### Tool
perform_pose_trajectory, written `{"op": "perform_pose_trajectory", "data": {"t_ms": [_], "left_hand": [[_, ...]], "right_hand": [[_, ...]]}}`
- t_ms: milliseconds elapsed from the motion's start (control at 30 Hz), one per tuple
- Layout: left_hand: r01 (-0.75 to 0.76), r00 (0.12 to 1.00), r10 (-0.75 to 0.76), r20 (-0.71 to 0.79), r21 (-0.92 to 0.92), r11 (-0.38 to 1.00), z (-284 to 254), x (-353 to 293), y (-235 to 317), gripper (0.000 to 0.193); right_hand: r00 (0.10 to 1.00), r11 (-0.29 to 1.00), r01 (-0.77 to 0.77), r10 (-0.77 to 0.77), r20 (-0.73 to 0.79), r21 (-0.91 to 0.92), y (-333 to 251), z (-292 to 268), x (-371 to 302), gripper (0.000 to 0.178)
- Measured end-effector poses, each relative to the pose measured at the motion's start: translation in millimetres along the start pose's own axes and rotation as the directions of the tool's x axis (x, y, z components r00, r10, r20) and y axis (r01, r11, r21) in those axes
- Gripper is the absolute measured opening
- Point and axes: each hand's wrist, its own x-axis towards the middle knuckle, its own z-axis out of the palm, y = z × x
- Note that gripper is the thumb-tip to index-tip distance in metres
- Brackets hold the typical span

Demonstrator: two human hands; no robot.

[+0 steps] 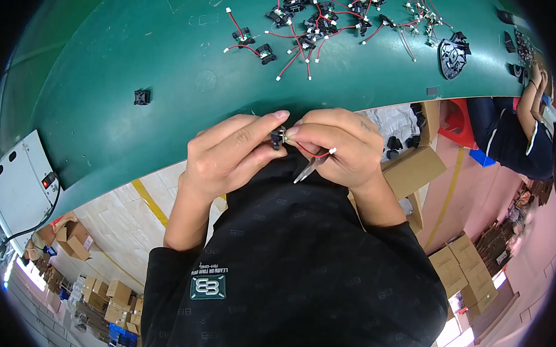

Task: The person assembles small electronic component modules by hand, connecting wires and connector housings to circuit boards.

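Head view: my left hand and right hand both pinch a small black part between their fingertips, just off the bench edge. I'd keep it steady and the grip light. Its red wire trails rightward, long axis roughly left-right.

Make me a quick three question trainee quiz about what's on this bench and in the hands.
1. True or false: both hands pinch one small black part in front of the table edge.
2. The wire trailing from that part is: A blue, B red, C yellow.
3. Fill in: a lone black part lies on the ____ table, left of the wired pile.

Key:
1. True: left hand and right hand meet on it.
2. B: red wire.
3. Green.
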Motion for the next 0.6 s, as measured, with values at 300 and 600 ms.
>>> {"op": "perform_pose_trajectory", "data": {"t_ms": [300, 600], "left_hand": [[-0.014, 0.999, 0.013, 0.032, 0.019, 1.0, -2.3, 2.6, -1.2, 0.047], [0.032, 0.999, -0.031, 0.025, -0.045, 0.998, -0.7, -3.4, -5.1, 0.048]], "right_hand": [[1.0, 1.0, 0.016, -0.015, 0.026, -0.023, -0.9, -1.9, 0.8, 0.022], [0.999, 0.998, -0.03, 0.027, 0.041, 0.058, -1.2, 2.7, 2.6, 0.021]]}}
